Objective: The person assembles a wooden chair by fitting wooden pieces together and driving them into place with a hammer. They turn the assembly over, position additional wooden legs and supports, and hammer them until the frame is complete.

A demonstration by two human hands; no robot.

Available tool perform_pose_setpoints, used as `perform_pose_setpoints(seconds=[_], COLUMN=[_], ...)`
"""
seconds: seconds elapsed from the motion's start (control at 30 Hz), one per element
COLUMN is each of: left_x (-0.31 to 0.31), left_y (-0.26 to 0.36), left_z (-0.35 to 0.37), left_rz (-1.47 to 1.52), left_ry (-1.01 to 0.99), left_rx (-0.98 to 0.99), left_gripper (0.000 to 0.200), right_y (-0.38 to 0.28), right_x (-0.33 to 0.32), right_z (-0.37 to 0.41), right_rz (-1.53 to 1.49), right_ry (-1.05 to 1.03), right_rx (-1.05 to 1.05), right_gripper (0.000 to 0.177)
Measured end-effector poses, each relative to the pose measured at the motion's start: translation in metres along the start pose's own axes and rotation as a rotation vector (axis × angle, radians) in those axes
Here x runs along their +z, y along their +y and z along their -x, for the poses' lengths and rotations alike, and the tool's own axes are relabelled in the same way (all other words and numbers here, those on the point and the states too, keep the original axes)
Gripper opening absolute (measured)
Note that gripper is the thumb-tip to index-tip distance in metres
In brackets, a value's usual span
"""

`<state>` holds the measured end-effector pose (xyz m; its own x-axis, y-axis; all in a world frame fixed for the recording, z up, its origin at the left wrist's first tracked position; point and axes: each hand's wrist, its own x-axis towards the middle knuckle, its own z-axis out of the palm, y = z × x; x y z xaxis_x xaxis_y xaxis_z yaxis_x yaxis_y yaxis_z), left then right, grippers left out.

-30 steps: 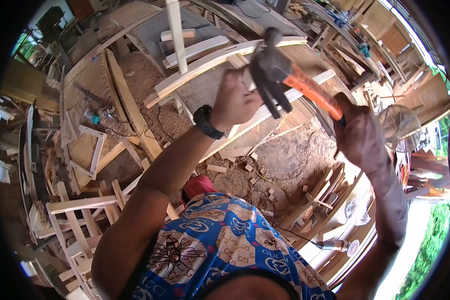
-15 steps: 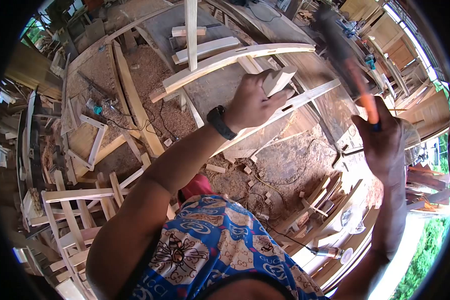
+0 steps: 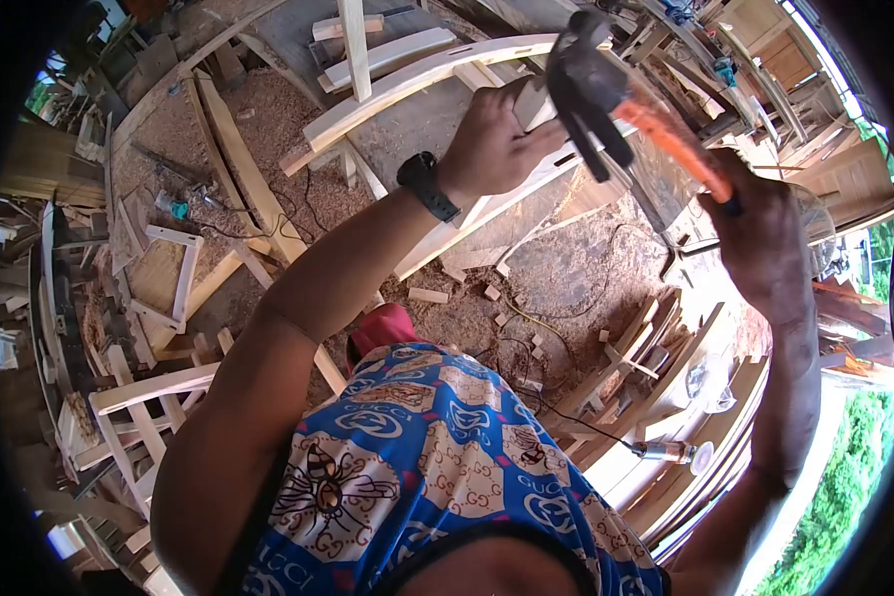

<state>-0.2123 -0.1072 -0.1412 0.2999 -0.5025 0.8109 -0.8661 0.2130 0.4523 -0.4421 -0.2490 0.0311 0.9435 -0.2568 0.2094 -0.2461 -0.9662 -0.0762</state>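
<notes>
My left hand (image 3: pixel 489 149), with a black watch (image 3: pixel 427 186) at its wrist, is closed round a short pale wood block (image 3: pixel 533 107). That block stands over the wooden frame, between a long curved rail (image 3: pixel 417 87) and a nearer straight rail (image 3: pixel 475 231). My right hand (image 3: pixel 760 233) grips the orange handle of a claw hammer (image 3: pixel 666 139). The hammer's dark head overlaps the block's top and right side in this view, with the claw pointing down close to my left fingertips.
Sawdust and small wood offcuts (image 3: pixel 428 295) cover the ground below the frame. Stacked curved boards (image 3: pixel 700 437) and a corded power tool (image 3: pixel 670 452) lie at lower right. At lower left stands a slatted wooden frame (image 3: pixel 154 389). An upright post (image 3: pixel 355 50) rises from the curved rail.
The hammer has swung down and left from its raised position, its head now at the block. My left hand keeps its hold on the block. The whole view has shifted slightly.
</notes>
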Motion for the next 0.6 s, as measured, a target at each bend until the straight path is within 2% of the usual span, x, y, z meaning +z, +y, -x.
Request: perform_pose_setpoints(seconds=[0.03,0.1,0.13,0.17,0.23,0.27,0.3,0.33,0.37,0.4,0.43,0.47,0.5,0.57,0.6], left_x=[0.0,0.005,0.012,0.014,0.005,0.005,0.002,-0.006,-0.002,-0.003,-0.003,-0.001,-0.004,-0.026,-0.05], left_y=[0.003,0.0,-0.009,-0.013,-0.002,0.004,0.009,0.014,0.016,0.015,0.013,-0.007,-0.02,-0.044,-0.047], left_z=[-0.003,0.0,0.005,0.008,0.005,-0.001,-0.005,-0.005,-0.006,-0.006,-0.008,-0.003,0.006,0.021,0.026], left_rz=[0.034,0.066,-0.051,-0.17,-0.263,-0.002,0.255,0.16,0.32,0.252,0.19,0.137,0.139,0.729,0.827], left_ry=[0.01,0.02,0.062,0.103,0.039,0.035,0.034,0.005,-0.002,0.001,0.002,-0.14,-0.151,-0.529,-0.53], left_rx=[0.013,0.014,0.048,0.085,0.18,0.051,-0.079,-0.073,-0.147,-0.078,-0.005,0.021,0.04,-0.149,-0.251], left_gripper=[0.02,0.016,0.015,0.013,0.017,0.019,0.022,0.02,0.021,0.021,0.02,0.046,0.046,0.05,0.048], right_y=[-0.003,-0.004,0.006,0.0,-0.006,0.0,-0.002,-0.01,-0.012,-0.004,-0.007,-0.003,0.001,-0.003,-0.001], right_x=[-0.003,0.02,0.033,0.03,0.005,0.003,-0.002,0.002,0.012,0.025,0.026,0.028,0.031,0.031,0.037], right_z=[0.003,0.008,0.01,0.011,0.007,0.006,0.008,0.009,0.011,0.009,0.01,0.012,0.011,0.013,0.02], right_rz=[-0.039,-0.288,-0.25,0.023,0.024,0.078,0.059,-0.008,-0.083,-0.115,0.1,0.053,0.008,-0.076,-0.168], right_ry=[0.107,0.158,0.177,0.027,-0.101,0.084,0.129,0.119,0.107,0.175,0.089,0.091,0.099,0.069,0.099], right_rx=[-0.042,0.083,-0.066,-0.019,0.101,-0.124,-0.11,0.031,0.179,-0.007,0.013,-0.013,-0.042,0.041,0.093], right_gripper=[0.026,0.025,0.025,0.025,0.028,0.03,0.031,0.031,0.031,0.026,0.02,0.019,0.017,0.018,0.021])
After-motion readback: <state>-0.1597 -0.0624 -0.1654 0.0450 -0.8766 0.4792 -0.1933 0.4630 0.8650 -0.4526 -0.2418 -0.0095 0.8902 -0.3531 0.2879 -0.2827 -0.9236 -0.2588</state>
